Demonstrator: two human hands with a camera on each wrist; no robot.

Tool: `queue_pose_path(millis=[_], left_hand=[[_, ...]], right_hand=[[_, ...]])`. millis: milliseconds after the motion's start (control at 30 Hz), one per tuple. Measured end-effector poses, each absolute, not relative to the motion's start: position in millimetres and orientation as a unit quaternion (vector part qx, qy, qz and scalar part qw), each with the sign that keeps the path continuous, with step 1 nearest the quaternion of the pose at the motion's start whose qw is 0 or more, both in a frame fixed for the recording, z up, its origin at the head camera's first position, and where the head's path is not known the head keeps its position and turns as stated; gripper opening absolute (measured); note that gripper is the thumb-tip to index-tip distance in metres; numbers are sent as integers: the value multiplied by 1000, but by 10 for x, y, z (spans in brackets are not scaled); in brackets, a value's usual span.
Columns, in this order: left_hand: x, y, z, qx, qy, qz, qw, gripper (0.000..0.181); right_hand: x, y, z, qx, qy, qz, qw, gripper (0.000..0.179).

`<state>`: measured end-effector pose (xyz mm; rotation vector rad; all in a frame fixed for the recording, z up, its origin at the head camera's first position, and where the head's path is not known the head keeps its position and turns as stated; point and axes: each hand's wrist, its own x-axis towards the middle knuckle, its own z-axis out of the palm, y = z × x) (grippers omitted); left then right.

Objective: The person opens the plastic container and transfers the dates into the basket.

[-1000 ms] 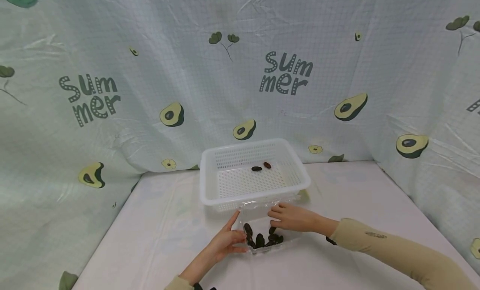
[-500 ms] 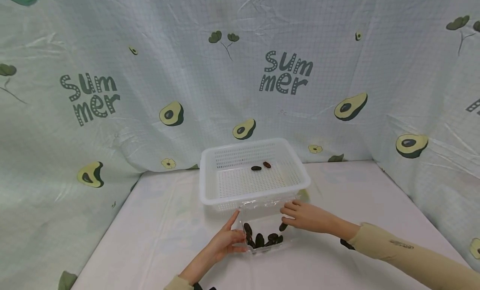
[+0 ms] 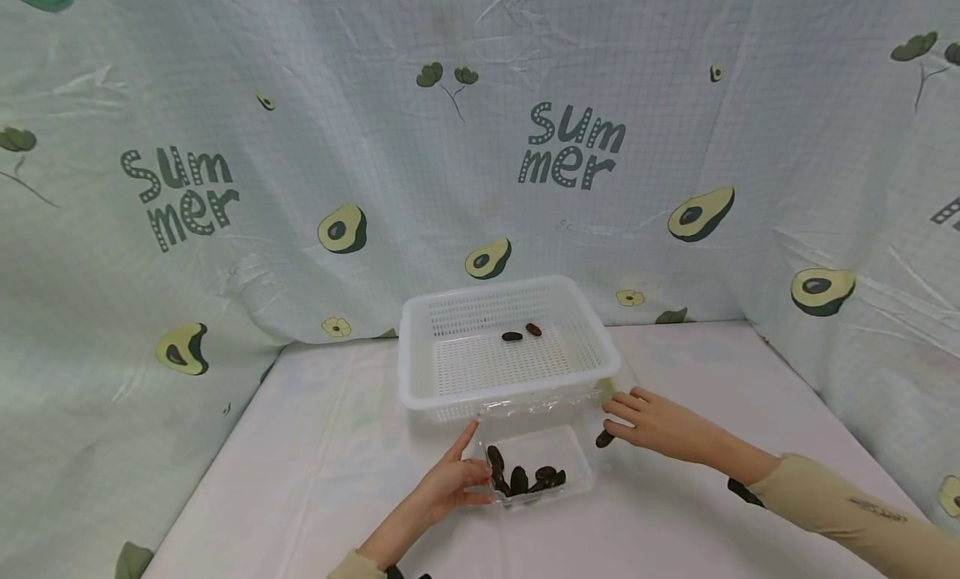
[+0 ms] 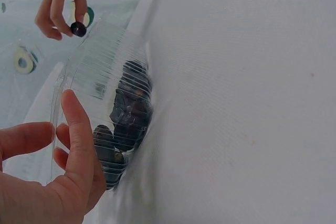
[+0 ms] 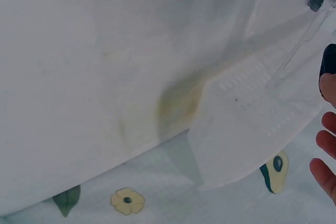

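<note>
My left hand [image 3: 450, 487] grips the left side of a clear plastic box [image 3: 577, 458] with a lid raised behind it. In the left wrist view, the box's rim passes between the digits. Several dark oval fruits [image 3: 519, 481] lie along the left and front of the box. My right hand [image 3: 652, 421] is beyond the box's right side, above the table. Between thumb and fingers it pinches one dark oval fruit [image 3: 604, 438], seen end-on in the left wrist view. In the right wrist view, the fruit [image 5: 328, 60] shows at the right edge, against the thumb.
Directly behind the box stands a white perforated basket [image 3: 411, 354]. On its floor lie a black oval fruit [image 3: 512, 336] and a reddish-brown one [image 3: 533, 329]. A pale cloth covers the table [image 3: 330, 446], and a patterned curtain [image 3: 405, 171] hangs round the back and sides.
My right hand has moved right, carrying a dark fruit out from over the box and past its right side. The left hand and box have stayed put.
</note>
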<state>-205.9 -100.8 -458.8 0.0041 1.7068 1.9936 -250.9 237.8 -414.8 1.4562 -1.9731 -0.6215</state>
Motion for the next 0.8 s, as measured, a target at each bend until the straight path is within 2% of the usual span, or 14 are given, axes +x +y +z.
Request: queue_pose_path(millis=[33,67,100,200,267,367,400,467,500,600,733,800], left_hand=[[-2057,-1006,-4588,1,629,734,256,81],[-2056,-1005,-4589,2,629,734,256,81],[-2054,-1004,-4589,2,629,734,256,81],[-2053,-1000,-4593,2,628,735,257,82],[-2053,-998,-4595,1,627,735,258,82],[-2056,-996,-4599,1,627,735,258,83],[-2057,-996,-4599,0,627,735,259,83],[-2060,-996,-4601,-1,628,734,259,83],[-2062,-995,-4601,-1,628,734,258,83],[-2065,-995,-4599,-3,629,733,258,83],[-2059,-994,-4597,-3,629,733,258,83],[-2054,-993,-4597,-2,629,734,258,83]], right_hand=[[-2512,2417,-4134,546,-745,-235,302,23],[-2517,2455,-4115,543,-747,-236,302,11],[-2523,2496,-4092,541,-750,-236,300,14],[-2555,2615,-4025,529,-760,-235,295,50],[-2589,2688,-3975,523,-768,-223,295,49],[-2655,2784,-3915,515,-775,-204,304,8],[-2680,2809,-3896,512,-777,-197,308,15],[-2734,2856,-3863,507,-778,-193,317,43],[-2760,2875,-3846,504,-779,-192,320,45],[-2839,2916,-3792,495,-783,-193,322,9],[-2960,2934,-3739,489,-786,-187,329,14],[-3030,2924,-3720,486,-786,-180,337,35]])
